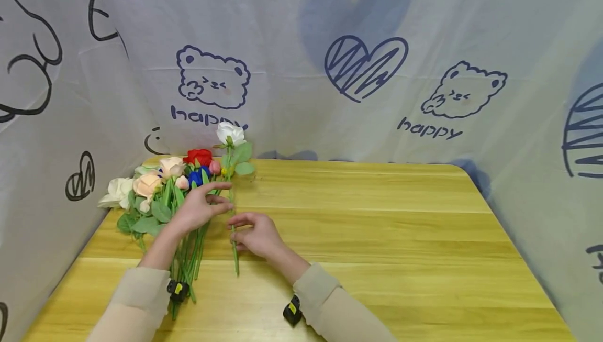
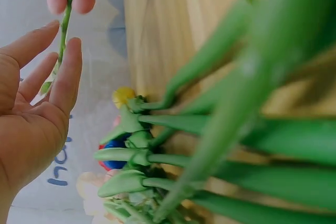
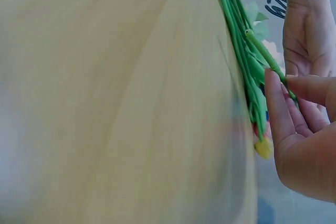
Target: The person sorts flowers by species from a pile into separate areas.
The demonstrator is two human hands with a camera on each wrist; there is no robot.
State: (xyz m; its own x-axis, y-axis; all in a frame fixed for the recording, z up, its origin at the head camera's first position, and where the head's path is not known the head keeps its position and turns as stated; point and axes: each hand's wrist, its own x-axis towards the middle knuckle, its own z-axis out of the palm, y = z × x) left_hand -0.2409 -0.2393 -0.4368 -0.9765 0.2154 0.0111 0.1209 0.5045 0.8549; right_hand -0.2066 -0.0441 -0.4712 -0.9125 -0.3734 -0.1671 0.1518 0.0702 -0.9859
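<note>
A white artificial rose [image 1: 231,133] stands near-upright over the wooden table, its green stem running down between both hands. My right hand [image 1: 256,234] pinches the lower stem [image 3: 265,53] between thumb and fingers. Above it my left hand [image 1: 200,208] has its fingers extended around the stem, thumb and fingertips apart in the left wrist view; whether they touch it I cannot tell. Under and beside the left forearm lies a bunch of artificial flowers [image 1: 148,184], with cream, peach, red and blue blooms and long green stems [image 1: 193,258].
The wooden table [image 1: 377,237] extends right of the hands. Behind it and at both sides hangs pale cloth [image 1: 282,28] with printed bears and hearts. The flower bunch takes up the table's left part, its blooms near the back left edge.
</note>
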